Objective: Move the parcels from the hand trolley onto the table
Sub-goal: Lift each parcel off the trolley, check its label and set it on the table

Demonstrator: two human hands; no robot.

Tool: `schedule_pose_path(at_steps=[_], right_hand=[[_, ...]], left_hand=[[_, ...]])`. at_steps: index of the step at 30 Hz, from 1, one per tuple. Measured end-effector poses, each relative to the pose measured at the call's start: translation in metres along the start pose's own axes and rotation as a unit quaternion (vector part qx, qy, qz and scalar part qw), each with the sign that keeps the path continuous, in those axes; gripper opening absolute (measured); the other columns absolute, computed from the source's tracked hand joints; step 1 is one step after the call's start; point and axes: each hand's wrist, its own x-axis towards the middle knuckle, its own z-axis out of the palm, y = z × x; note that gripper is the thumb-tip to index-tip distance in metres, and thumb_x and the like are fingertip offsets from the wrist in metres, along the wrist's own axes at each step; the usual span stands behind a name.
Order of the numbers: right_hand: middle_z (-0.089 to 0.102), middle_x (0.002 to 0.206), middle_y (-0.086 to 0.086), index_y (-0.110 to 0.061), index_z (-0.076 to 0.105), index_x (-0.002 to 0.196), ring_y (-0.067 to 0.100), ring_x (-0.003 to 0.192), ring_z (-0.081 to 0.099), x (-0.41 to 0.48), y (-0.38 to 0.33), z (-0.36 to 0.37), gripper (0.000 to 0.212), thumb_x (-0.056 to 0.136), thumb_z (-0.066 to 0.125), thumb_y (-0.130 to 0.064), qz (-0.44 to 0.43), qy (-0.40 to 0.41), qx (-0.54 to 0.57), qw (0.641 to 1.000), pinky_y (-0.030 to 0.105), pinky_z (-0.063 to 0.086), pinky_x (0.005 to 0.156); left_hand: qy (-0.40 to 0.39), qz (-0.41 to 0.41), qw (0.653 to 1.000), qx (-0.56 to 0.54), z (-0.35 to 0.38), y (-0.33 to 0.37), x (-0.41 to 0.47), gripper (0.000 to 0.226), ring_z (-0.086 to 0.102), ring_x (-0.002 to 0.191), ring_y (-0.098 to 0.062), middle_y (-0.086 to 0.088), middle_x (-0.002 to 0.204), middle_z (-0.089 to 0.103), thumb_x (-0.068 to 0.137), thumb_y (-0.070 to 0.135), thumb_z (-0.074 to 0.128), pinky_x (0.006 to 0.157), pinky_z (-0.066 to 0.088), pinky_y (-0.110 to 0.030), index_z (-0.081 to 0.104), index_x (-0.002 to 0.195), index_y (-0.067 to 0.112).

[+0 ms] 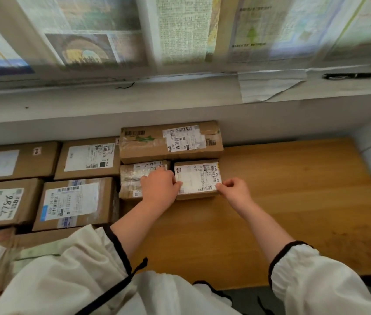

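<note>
Single head-worn wide-angle view, looking forward and steeply down at the wooden desk [270, 212] at close range. The left hand [159, 185] and right hand [232, 189] sit near frame centre. The windowsill [111, 98] and newspaper-covered window [180, 30] fill the upper field.

small parcel [197, 178] on table [282, 201] | long parcel [170, 142] behind it | taped parcel [131, 178] just left

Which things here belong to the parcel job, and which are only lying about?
Job: small parcel, held by left hand and right hand; long parcel; taped parcel; wooden table.
Lying about: hung newspapers; loose paper sheet; black object on the sill.
</note>
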Motion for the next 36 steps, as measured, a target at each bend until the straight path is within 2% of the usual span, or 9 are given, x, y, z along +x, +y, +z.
schedule_pose_path(at_steps=[4,7,13,16,19,23,26,30,36], right_hand=[[0.067,0.092,0.012,-0.009,0.059,0.087,0.028,0.089,0.062,0.002,0.003,0.005,0.016,0.085,0.066,-0.024,0.009,0.011,0.015,1.0,0.039,0.048,0.082],[0.066,0.089,0.008,-0.012,0.059,0.086,0.024,0.085,0.06,0.004,0.005,0.007,0.017,0.083,0.067,-0.027,0.01,0.009,0.016,1.0,0.035,0.047,0.077],[0.06,0.083,0.002,-0.015,0.055,0.082,0.022,0.082,0.057,0.005,0.006,0.013,0.016,0.085,0.066,-0.026,0.003,0.023,0.016,1.0,0.028,0.041,0.066],[0.062,0.095,0.002,-0.013,0.057,0.098,0.021,0.091,0.058,0.002,0.005,0.011,0.022,0.085,0.066,-0.028,-0.015,0.01,-0.016,1.0,0.028,0.046,0.072],[0.055,0.121,0.004,-0.01,0.049,0.125,0.019,0.108,0.055,-0.005,-0.008,0.0,0.052,0.084,0.066,-0.037,-0.09,0.029,-0.108,0.99,0.029,0.045,0.088],[0.046,0.133,0.002,-0.013,0.044,0.132,0.019,0.123,0.043,-0.025,-0.055,-0.005,0.058,0.085,0.062,-0.042,-0.252,0.097,-0.221,0.937,0.029,0.035,0.099],[0.041,0.139,0.006,-0.012,0.042,0.136,0.022,0.133,0.031,-0.048,-0.1,0.012,0.059,0.088,0.058,-0.042,-0.366,0.113,-0.319,0.867,0.036,0.027,0.111],[0.026,0.151,0.006,-0.017,0.031,0.143,0.029,0.144,0.009,-0.089,-0.148,0.07,0.065,0.089,0.051,-0.047,-0.454,0.087,-0.421,0.78,0.043,0.008,0.116],[0.006,0.157,0.003,-0.022,0.017,0.148,0.029,0.144,-0.009,-0.181,-0.189,0.218,0.071,0.09,0.045,-0.052,-0.54,-0.013,-0.481,0.69,0.049,0.005,0.115]], left_hand=[[0.016,0.011,1.0,0.022,0.004,0.001,0.004,0.027,0.058,0.093,-0.021,-0.001,0.096,0.059,0.091,0.042,0.054,0.085,0.038,-0.041,0.065,0.083,0.018],[0.02,0.013,0.999,0.02,0.006,0.002,0.006,0.021,0.056,0.086,-0.021,0.0,0.094,0.057,0.09,0.037,0.055,0.082,0.037,-0.04,0.066,0.085,0.02],[0.049,0.004,0.999,-0.016,0.012,0.001,0.004,0.019,0.056,0.09,-0.021,0.002,0.095,0.057,0.09,0.036,0.056,0.082,0.035,-0.039,0.068,0.096,0.022],[0.05,0.018,0.997,-0.047,0.009,0.0,0.002,0.024,0.057,0.092,-0.02,0.002,0.098,0.06,0.092,0.04,0.052,0.085,0.039,-0.04,0.066,0.101,0.023],[0.078,0.065,0.989,-0.111,-0.005,-0.008,-0.003,0.024,0.059,0.089,-0.018,0.001,0.095,0.062,0.094,0.036,0.05,0.078,0.047,-0.037,0.066,0.104,0.02],[0.186,0.12,0.971,-0.091,-0.038,-0.038,-0.016,0.026,0.053,0.092,-0.018,-0.003,0.1,0.062,0.091,0.029,0.055,0.075,0.043,-0.031,0.065,0.111,0.016],[0.21,0.097,0.972,-0.033,-0.067,-0.073,-0.028,0.039,0.046,0.113,-0.026,-0.006,0.121,0.056,0.089,0.034,0.055,0.091,0.04,-0.039,0.056,0.125,0.019],[0.228,0.006,0.973,0.014,-0.098,-0.144,-0.065,0.053,0.031,0.13,-0.031,-0.008,0.141,0.042,0.09,0.037,0.052,0.102,0.033,-0.05,0.042,0.139,0.023],[0.245,-0.182,0.952,0.014,-0.114,-0.3,-0.18,0.059,0.021,0.136,-0.034,-0.009,0.149,0.031,0.09,0.041,0.05,0.106,0.023,-0.058,0.033,0.144,0.023]])
